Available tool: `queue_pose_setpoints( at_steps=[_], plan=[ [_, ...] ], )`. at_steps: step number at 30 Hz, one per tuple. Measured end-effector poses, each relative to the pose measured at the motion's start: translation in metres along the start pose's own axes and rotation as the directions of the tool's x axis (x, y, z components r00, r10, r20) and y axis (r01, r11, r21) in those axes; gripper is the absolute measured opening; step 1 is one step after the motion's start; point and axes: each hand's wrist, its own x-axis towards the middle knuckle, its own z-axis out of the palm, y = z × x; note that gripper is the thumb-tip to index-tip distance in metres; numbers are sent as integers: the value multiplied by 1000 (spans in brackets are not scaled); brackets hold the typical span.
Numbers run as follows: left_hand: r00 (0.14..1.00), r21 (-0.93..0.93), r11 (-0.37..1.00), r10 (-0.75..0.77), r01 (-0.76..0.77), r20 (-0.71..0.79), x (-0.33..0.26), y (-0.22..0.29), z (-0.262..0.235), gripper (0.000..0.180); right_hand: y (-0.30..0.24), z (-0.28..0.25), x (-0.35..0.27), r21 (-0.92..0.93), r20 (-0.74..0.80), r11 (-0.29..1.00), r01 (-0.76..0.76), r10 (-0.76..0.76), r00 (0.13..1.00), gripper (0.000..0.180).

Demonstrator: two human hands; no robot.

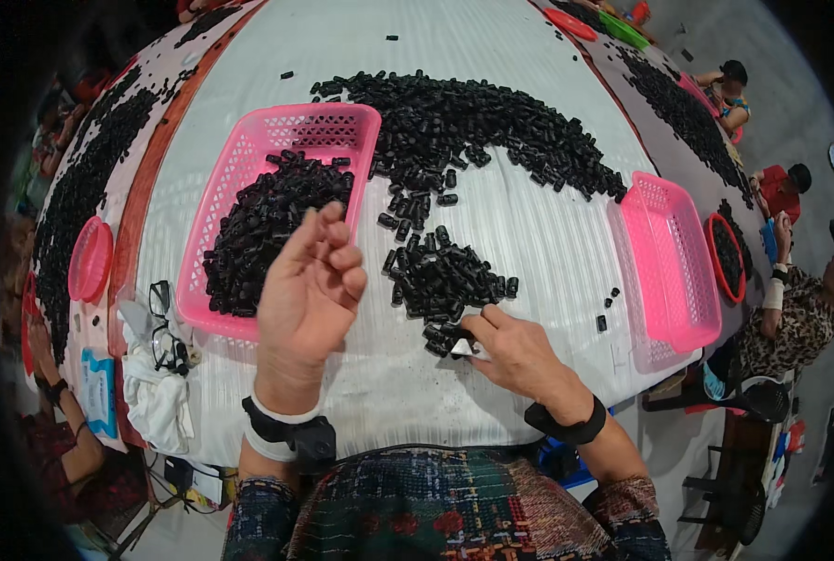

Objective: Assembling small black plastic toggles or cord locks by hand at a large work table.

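We worked at a white-covered table [529, 234] strewn with small black cylindrical parts. Our left hand [309, 290] was raised above the near edge of the pink basket [249, 159], fingers loosely spread and half curled; whether a part sat between fingertips and thumb we could not tell. Our right hand [520, 351] rested low near the table's front edge, fingers narrowed and pinching at a small pale piece [462, 348] at the near fringe of the small heap of black parts [445, 280].

The basket lay toward the table's left side, already holding a dark load of parts [267, 224] in its nearer half. A long band of parts [492, 131] curved across the middle of the table behind the small heap. A second pink basket [669, 257] sat at the right edge, seemingly without parts in it.

To do this step well, we judged that the right hand should pick from the heap's near fringe, one or two pieces at a time, so the pile would not scatter toward the front edge. The left hand had a short path to the basket's near rim.

Open cloth lay between the small heap and the right basket, with only a few stray parts [607, 304] on it. At the left edge, spectacles [162, 323] on a white cloth [155, 393] crowded the corner, so we judged that side tight.
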Motion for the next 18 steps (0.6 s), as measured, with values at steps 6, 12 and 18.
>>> queue_pose_setpoints(
  at_steps=[6, 12, 18],
  plan=[
    [987, 133, 982, -120, 133, -104, 2, -24, 3, 17, 4, 5, 1, -55, 49, 997, 45, -42, 998, 27],
    [977, 284, 937, -174, 202, -120, 5, -47, -2, 17, 7, -5, 0, -2, -137, 1000, -18, 18, 990, 24],
    [958, 486, 830, -282, 274, -57, 1, -69, -6, 19, -19, -41, 9, 100, -489, 992, 70, -12, 872, 22]
  ],
)
